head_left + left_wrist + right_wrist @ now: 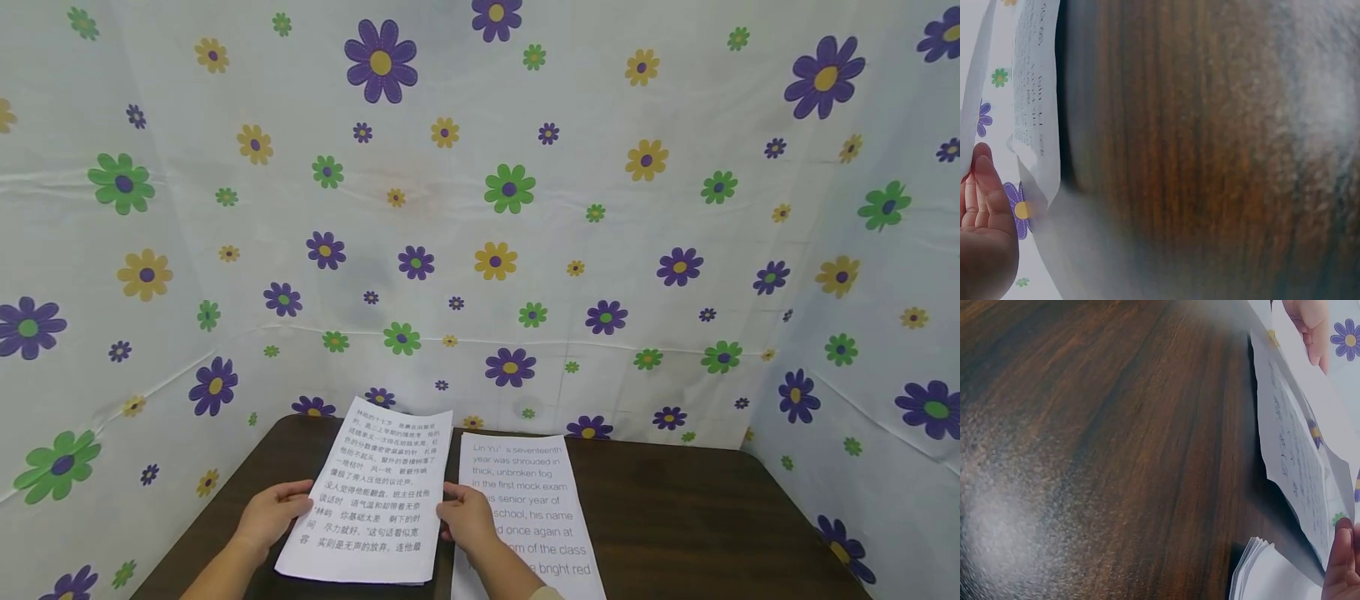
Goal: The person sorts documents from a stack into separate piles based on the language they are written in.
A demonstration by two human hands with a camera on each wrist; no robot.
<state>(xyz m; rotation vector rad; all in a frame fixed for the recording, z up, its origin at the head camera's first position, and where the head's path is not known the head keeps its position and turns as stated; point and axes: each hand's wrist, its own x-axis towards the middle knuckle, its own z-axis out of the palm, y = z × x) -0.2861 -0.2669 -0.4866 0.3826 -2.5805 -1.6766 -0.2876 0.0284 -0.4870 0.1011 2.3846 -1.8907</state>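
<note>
Both hands hold sheets of paper printed with Chinese text, lifted and tilted above the table. My left hand pinches the left edge, thumb on the printed face. The right hand grips the opposite edge, its forearm passing over a stack of English-printed paper on the table. In the left wrist view the fingers are at the edge of a white sheet. Below the upper sheet, the right wrist view shows another printed sheet, with a gap between them.
The dark wooden table has rounded back corners. A white cloth with purple, green and yellow flowers hangs behind it and along both sides. Several layered page edges show at the bottom of the right wrist view.
</note>
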